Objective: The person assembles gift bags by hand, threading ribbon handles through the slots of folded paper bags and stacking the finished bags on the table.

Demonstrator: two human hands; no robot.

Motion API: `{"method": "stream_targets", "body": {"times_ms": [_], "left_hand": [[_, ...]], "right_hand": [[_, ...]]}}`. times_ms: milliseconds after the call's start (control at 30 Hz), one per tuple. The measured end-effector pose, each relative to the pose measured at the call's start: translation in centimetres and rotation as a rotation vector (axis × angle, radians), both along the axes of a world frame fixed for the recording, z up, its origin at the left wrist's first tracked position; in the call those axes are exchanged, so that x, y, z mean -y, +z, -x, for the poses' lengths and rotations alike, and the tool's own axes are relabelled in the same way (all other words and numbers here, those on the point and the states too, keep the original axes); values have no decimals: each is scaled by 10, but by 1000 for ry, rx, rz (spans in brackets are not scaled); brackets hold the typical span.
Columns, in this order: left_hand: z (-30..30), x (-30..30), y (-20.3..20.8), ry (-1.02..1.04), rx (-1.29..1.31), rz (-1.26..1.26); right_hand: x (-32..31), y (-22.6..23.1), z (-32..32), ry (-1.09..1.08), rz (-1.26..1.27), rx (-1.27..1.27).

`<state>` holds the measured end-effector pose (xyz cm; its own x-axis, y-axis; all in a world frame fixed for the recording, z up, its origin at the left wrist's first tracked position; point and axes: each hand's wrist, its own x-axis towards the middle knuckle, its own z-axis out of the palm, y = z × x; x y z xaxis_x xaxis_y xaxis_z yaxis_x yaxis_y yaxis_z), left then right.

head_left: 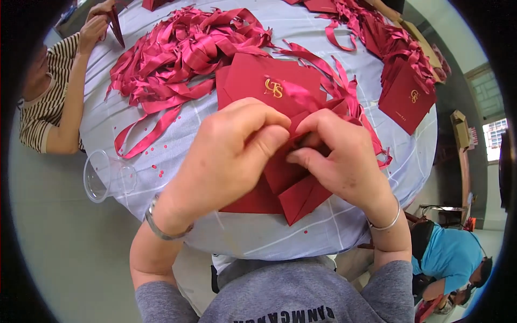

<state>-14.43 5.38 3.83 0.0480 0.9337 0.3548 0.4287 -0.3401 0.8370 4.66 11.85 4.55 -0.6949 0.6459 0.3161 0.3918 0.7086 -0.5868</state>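
Both hands meet over the middle of the table at the upper edge of a red paper gift bag (pixel 304 200). My left hand (pixel 226 153) is closed in a pinch, thumb against curled forefinger; what lies between the fingertips is hidden. My right hand (pixel 344 156) has its thumb and bent fingers closed at the bag's upper edge. A blurred red ribbon (pixel 301 97) shows just beyond the fingertips. Beneath the hands lie more flat red bags (pixel 242 81), one with a gold emblem. A large heap of red satin ribbons (pixel 183 54) lies beyond my left hand.
A pale checked cloth (pixel 258 237) covers the round table. At the left edge a clear plastic cup (pixel 102 175) lies tipped, near scattered red dots. Finished-looking ribboned bags (pixel 412 97) are stacked at the right. A person in stripes (pixel 59 102) works at the far left; another in blue (pixel 449 255) is at right.
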Motion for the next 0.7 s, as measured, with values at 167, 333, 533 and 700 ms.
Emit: {"method": "stream_targets", "body": {"times_ms": [167, 333, 533, 700], "left_hand": [[11, -10, 7, -124, -152, 146], [19, -19, 11, -347, -220, 196], [10, -23, 1, -300, -419, -8], [13, -19, -9, -115, -467, -118]], "right_hand": [[4, -4, 1, 44, 17, -10], [8, -10, 3, 42, -66, -36], [5, -14, -2, 51, -137, -32], [8, 18, -10, 89, -376, 170]]}}
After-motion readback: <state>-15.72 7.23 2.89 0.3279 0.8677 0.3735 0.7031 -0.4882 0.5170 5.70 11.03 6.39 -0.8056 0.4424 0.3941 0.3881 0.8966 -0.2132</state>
